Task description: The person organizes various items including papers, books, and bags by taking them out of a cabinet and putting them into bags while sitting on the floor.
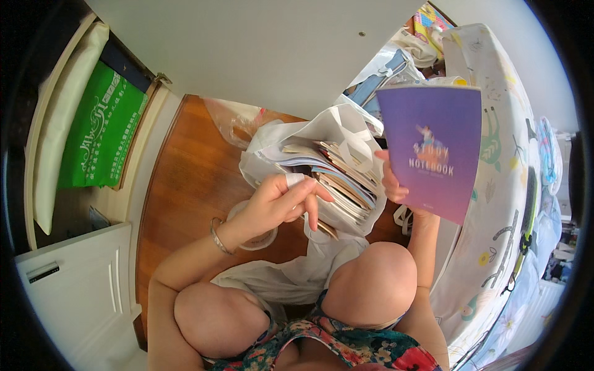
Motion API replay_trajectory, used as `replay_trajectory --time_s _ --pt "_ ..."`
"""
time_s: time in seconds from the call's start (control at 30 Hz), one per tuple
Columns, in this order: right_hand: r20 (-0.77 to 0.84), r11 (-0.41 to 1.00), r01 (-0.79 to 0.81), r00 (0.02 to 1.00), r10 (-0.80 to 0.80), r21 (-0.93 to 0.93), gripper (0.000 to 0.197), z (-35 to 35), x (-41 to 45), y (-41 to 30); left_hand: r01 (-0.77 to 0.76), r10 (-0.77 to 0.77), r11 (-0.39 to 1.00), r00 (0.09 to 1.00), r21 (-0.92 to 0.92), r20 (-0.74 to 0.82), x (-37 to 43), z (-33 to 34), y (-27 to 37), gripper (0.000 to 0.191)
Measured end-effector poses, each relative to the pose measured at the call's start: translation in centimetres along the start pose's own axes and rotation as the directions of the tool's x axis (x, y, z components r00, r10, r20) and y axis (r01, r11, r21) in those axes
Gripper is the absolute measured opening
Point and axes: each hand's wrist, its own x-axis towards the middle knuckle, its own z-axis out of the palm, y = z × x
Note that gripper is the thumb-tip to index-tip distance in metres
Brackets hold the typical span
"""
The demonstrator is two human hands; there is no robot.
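Note:
A purple-to-pink paper notebook (431,190) is upright in my right hand (396,183), whose fingers grip its left edge and lower part. My left hand (287,199) has a white strip around one finger and hangs with bent, loosely parted fingers over a white bag (274,139). Nothing shows in that hand. Packed inside the bag are several books and papers (343,178), their edges facing up. Part of the bag's near side lies behind my left hand. Crumpled white material (274,280) lies between my knees.
An open cabinet (69,278) on the left holds a green bag (104,130) and a pale flat cushion-like item (69,125). A large white panel (260,51) stands ahead. A round translucent container (260,242) is on the wooden floor (176,195). Patterned fabric (496,185) covers furniture at right.

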Motion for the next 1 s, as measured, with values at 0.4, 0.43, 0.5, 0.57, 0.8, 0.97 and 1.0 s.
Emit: replay_trajectory --time_s 0.4,0.43,0.5,0.57,0.8,0.97,1.0 --pt "-0.404 0.934 -0.261 0.903 0.148 -0.242 0.036 -1.2 0.3 0.1 -0.034 0.031 0.998 0.998 0.059 0.048 -0.1 0.3 0.2 0.034" --pt "-0.233 0.96 -0.278 0.935 0.266 -0.021 0.033 -1.8 0.4 -0.7 -0.033 0.03 0.998 0.998 0.057 0.046 -0.1 0.3 0.3 0.034" --pt "-0.436 0.955 -0.267 0.88 0.187 -0.13 0.031 -1.8 0.2 -0.8 -0.028 0.026 0.998 0.999 0.061 0.043 -0.2 0.3 0.5 0.033" --pt "-0.422 0.94 -0.294 0.884 0.199 -0.174 0.034 -1.5 0.5 -1.5 -0.028 0.025 0.998 0.999 0.054 0.043 -0.2 0.2 0.4 0.033" --pt "-0.122 0.776 -0.21 0.978 0.171 -0.595 0.084 -1.0 -0.2 -2.0 -0.028 0.026 0.999 0.998 0.045 0.05 -0.4 0.3 0.6 0.034" --pt "-0.106 -0.126 -0.08 0.971 0.214 -0.989 0.109 2.6 -1.5 -1.1 0.008 -0.01 0.999 0.998 0.033 0.063 -0.2 0.3 0.7 0.034" --pt "-0.099 -0.144 -0.073 0.978 0.182 -0.987 0.103 3.4 -1.8 -0.8 0.014 -0.017 0.999 0.997 0.041 0.069 -0.2 0.3 0.8 0.034"
